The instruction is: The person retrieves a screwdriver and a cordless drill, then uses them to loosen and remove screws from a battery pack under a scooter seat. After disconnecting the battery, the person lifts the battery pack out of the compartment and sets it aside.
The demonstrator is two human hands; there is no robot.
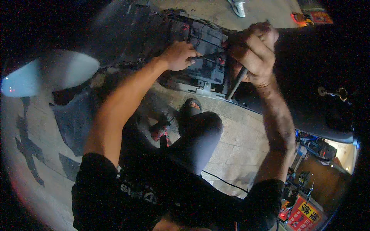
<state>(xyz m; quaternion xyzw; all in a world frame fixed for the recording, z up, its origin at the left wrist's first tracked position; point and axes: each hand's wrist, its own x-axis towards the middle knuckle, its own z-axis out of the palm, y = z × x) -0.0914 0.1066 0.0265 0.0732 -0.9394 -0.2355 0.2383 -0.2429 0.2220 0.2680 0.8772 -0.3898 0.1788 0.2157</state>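
Observation:
My left hand [180, 56] is closed, with thumb and fingers pinching a thin black cable [206, 56] that runs rightward toward the other hand. Below it lies a dark boxy block [210, 71] with straight ridges and a few small red spots, set in the open compartment of a dark vehicle body. My right hand [256, 56] is raised over the compartment's right end, its fingers curled. A dark rod [236, 84] slants down from under that palm to the metal frame [206, 87]. Whatever else the right fingers enclose is in shadow.
A bunch of keys [333, 92] hangs on the black body panel at the right. A pale blue-white panel [50, 73] juts out at left. Another person's shoe [238, 7] stands beyond. Lower right are a red sign [304, 215] and assorted gear. A black cable [225, 181] crosses the tiles.

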